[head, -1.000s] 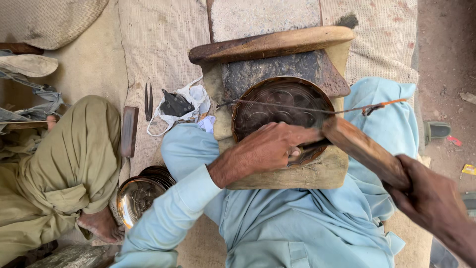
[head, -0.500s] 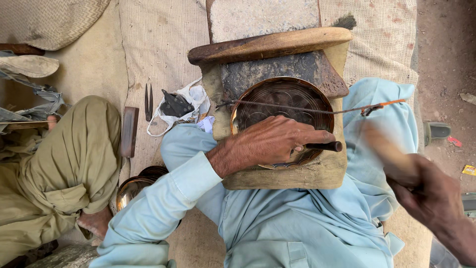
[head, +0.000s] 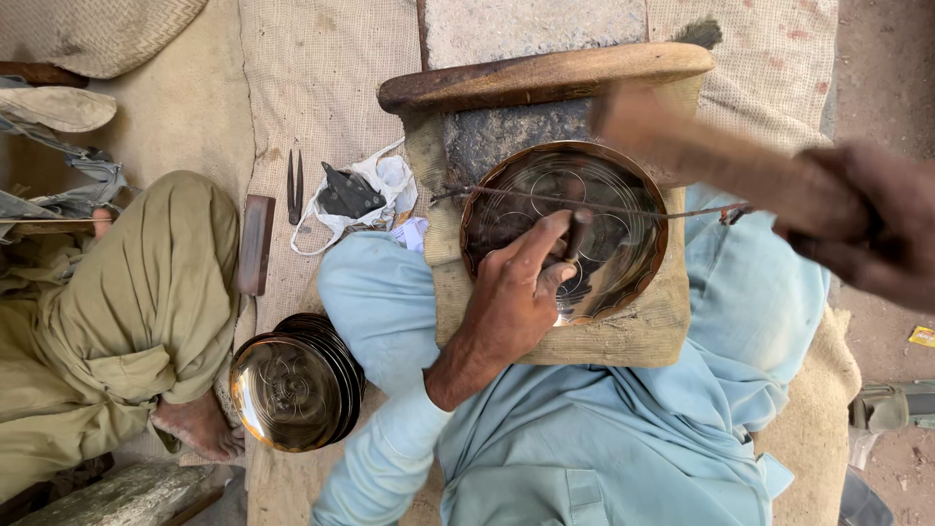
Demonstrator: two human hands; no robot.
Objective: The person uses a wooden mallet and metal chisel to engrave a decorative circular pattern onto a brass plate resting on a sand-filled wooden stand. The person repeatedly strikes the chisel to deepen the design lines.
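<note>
Your left hand (head: 511,297) is pinching a short dark punch (head: 578,234) upright on the round brass plate (head: 565,229), thumb and fingers closed round the tool with its tip planted near the plate's middle. Your right hand (head: 872,229), out at 3 o'clock, is wrapped tight round the handle of a wooden mallet (head: 701,146), which is blurred and raised over the plate's 1 o'clock edge.

The plate sits on a padded block (head: 594,336) across your lap, pinned by a thin wire (head: 604,206) running straight over it. Looks to me like you're somewhere mid-pattern: circles and curving lines already show on the face, but I can't tell how much bare metal is left because your hand covers the lower part. Down at 8 o'clock there's a stack of similar plates (head: 297,385) with the top one patterned too; can't say whether those are finished or waiting.

You're on the ground on woven matting (head: 321,88), with a curved wooden board (head: 545,78) at 12 o'clock. A pair of pincers (head: 294,185), a flat bar (head: 256,244) and a white bag (head: 365,195) with dark bits lie at 10 o'clock. Another person in olive clothes (head: 127,321) sits at 9 o'clock.
</note>
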